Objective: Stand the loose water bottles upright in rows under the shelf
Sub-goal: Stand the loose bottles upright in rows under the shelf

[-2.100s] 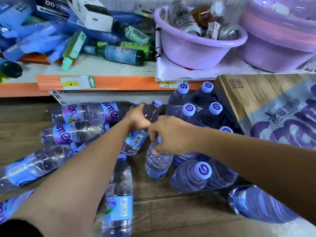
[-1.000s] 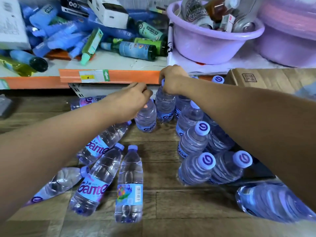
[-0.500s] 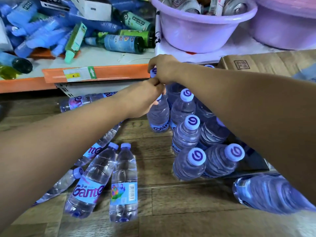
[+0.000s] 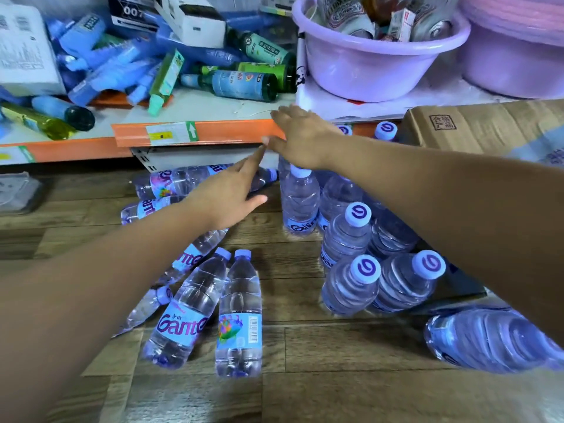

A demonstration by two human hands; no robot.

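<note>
Several clear water bottles with lilac caps stand upright in rows [image 4: 351,236] on the wooden floor below the orange shelf edge [image 4: 213,132]. The nearest-left standing bottle [image 4: 300,203] is just under my right hand [image 4: 300,138], which hovers open above its cap, fingers spread. My left hand [image 4: 232,193] is open too, fingers pointing toward the shelf, over the lying bottles. Several loose bottles lie flat at the left, among them two side by side [image 4: 213,309] and two by the shelf [image 4: 180,181]. One more lies at the lower right [image 4: 488,340].
The shelf holds lying green glass bottles [image 4: 244,83], blue packets and white boxes. A lilac basin [image 4: 375,56] full of cans sits at the right, another basin beside it. A cardboard box [image 4: 482,126] stands right of the upright bottles.
Both hands have let go of the bottles they stood up at the back of the rows and have spread open. My left hand has drawn back to the left.
</note>
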